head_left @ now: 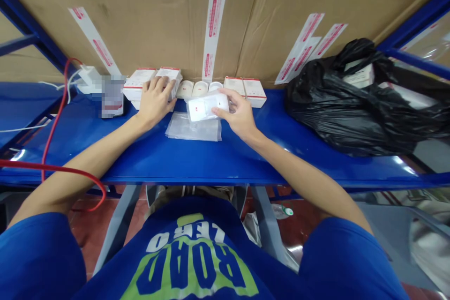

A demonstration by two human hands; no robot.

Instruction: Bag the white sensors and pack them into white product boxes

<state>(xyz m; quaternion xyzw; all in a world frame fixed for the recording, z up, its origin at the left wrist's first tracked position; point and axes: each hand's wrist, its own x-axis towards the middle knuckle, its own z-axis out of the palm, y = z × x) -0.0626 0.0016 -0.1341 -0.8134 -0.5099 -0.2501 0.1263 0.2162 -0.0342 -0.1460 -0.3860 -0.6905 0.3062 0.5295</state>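
Note:
My right hand (241, 115) grips one end of a white plastic device (198, 108), which looks like a motion sensor in a clear bag; the thumb lies on its front. My left hand (156, 101) lies over a small white box (169, 75) with red edging, its fingers bent across the top and its thumb low at the side. Beside that hand is another stack of white boxes (139, 77). Several similar white devices (200, 90) stand in a row behind the held one. Flat clear plastic bags (193, 132) lie below it on the blue table.
More white boxes (255, 91) stand right of my right hand. A black plastic bag (326, 103) with boxes inside fills the table's right side. At left are a phone (113, 96), a white charger (89, 77) and a red cable (52, 133). A cardboard wall (158, 18) rises behind.

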